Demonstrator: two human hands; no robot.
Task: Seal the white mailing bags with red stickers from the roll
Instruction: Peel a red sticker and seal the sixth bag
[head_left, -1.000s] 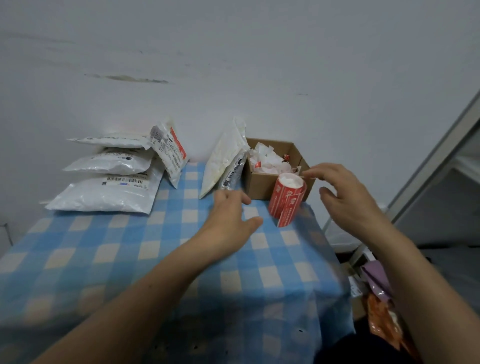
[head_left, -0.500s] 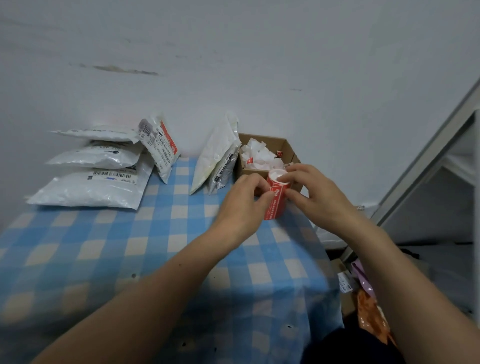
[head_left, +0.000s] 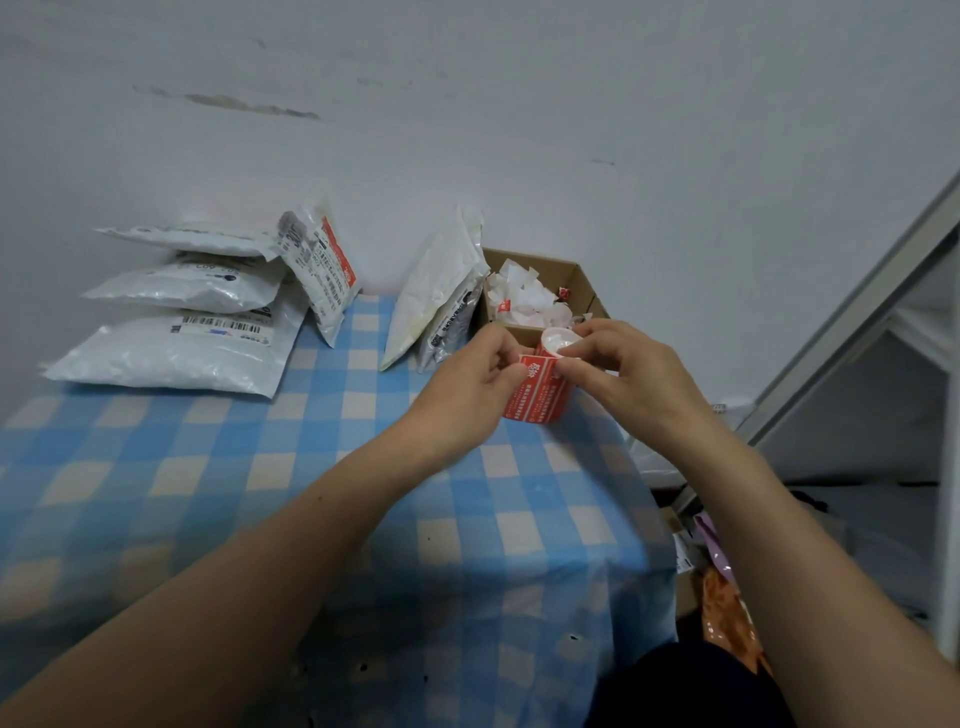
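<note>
A roll of red stickers stands upright on the blue checked tablecloth, just in front of a cardboard box. My right hand grips the roll's top and right side. My left hand pinches a red sticker's edge at the roll's upper left. Several white mailing bags lie stacked at the back left. Another bag with a red sticker leans on that stack. Two more bags lean against the box.
The open cardboard box at the back holds crumpled white backing scraps. A white wall runs behind the table. The table's right edge drops off to a metal frame and coloured packets on the floor.
Both hands closed in on the roll: the right hand took hold of its top, and the left hand moved from the tablecloth to the sticker edge. The roll now stands more upright.
</note>
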